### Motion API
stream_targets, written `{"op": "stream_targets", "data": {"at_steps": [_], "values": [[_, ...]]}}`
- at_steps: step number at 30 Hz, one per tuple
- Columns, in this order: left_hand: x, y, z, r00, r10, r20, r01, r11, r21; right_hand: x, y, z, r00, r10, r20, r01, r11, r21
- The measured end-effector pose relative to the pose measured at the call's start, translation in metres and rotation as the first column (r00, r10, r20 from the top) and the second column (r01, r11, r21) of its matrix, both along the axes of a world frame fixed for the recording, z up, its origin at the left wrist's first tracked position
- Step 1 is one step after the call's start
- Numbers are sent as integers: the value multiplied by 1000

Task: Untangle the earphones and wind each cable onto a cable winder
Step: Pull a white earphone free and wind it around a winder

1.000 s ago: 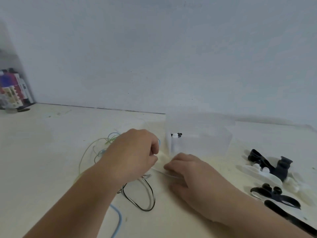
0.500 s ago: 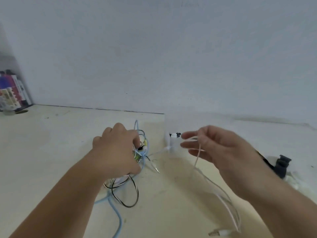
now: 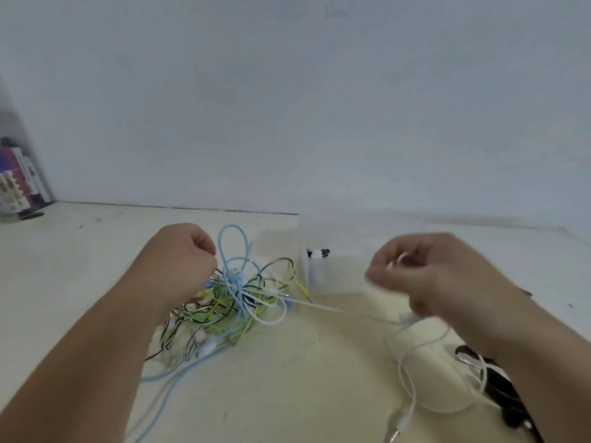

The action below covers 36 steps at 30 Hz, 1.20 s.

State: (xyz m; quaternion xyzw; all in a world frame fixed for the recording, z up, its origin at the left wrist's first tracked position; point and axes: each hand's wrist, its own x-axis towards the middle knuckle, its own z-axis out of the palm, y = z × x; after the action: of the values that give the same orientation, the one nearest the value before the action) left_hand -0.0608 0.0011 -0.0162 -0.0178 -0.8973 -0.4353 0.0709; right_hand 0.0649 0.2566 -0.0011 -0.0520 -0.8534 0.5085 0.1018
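The left hand point(image 3: 187, 251) grips the tangled earphones point(image 3: 243, 295) on the bench point(image 3: 303, 378) mid-scene. The blurred right hand point(image 3: 425, 273) pinches a white cable point(image 3: 406, 382) trailing near right. Print on the far-left books point(image 3: 19, 180) is unreadable.

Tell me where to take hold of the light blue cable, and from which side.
Grip the light blue cable at its raised loop, coming from above: the loop stands up clear of the tangle, while lower down other cables cross it.
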Motion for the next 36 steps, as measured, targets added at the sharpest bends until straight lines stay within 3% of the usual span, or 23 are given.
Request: {"op": "stream_targets", "data": {"at_steps": [2,4,8,12,15,18,22,25,27,28,30,32,36], "values": [[1,3,-3,999,-36,17,37,998,-45,1,-11,-7,990,47,131,-94,920,379],[3,7,-4,995,-92,42,93,995,-38,0,-18,-14,980,51,194,-146,844,515],[12,11,-1,978,-209,9,209,977,-34,-1,-18,-16,976,12,219,-128,841,525],[27,20,12,943,-200,-267,202,979,-18,6,-17,-9,960,16,281,-180,803,568],[44,29,20,838,-383,-390,461,878,130,7,-20,-12,928,19,371,-274,711,648],[55,39,16,740,-577,-345,652,741,160,8,-18,-15,924,-13,383,-281,657,699],[59,47,5,659,-745,-107,746,665,-32,2,-14,-19,956,9,294,-231,638,734],[59,51,-4,695,-719,-12,693,674,-258,-5,-15,-18,992,91,83,-120,848,516],[57,51,-6,726,-687,-7,645,685,-338,-4,-16,-13,992,86,-95,-71,986,152],[55,49,-5,742,-670,-14,624,699,-350,-3,-15,-9,982,77,-174,-86,995,-47],[48,43,-3,770,-636,-54,577,730,-365,0,-13,-4,952,50,-302,-158,925,-345],[41,33,2,797,-596,-99,542,778,-317,0,-12,1,933,13,-359,-220,812,-541],[34,17,14,812,-570,-127,554,820,-145,0,-11,8,914,-10,-407,-310,629,-712]]}}
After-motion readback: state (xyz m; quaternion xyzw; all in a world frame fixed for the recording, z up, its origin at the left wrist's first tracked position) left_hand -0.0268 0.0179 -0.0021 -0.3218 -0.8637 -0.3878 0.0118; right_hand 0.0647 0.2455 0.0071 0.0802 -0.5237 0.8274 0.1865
